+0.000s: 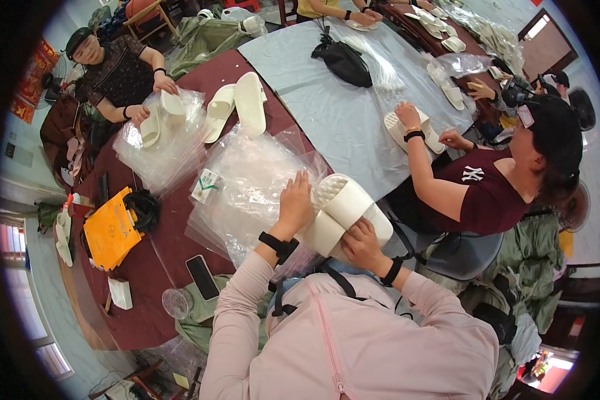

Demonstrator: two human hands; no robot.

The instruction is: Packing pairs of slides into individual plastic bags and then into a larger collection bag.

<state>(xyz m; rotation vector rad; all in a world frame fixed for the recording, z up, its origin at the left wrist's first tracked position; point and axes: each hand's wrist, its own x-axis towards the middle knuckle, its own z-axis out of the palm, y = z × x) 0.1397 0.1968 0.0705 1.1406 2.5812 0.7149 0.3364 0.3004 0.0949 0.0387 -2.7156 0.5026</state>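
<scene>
A pair of cream-white slide slippers [351, 205] lies close in front of me, the two slippers pressed together side by side. My right hand [361, 243] grips them at the near side, with its fingers at the strap opening. My left hand [297, 205] is stretched out along their left side, fingers extended over a stack of clear plastic bags [247, 193]; whether it touches the slippers I cannot tell. A small white and green card [207, 186] lies on the bags. Beyond the stack rest more cream slippers [250, 107].
On the dark red tablecloth [150, 293] lie an orange bag [112, 230], a phone [203, 277] and a clear cup [177, 303]. Across the left, a person handles slippers over bags [163, 143]. At right, another person [490, 173] handles slippers by a black drawstring bag [342, 60].
</scene>
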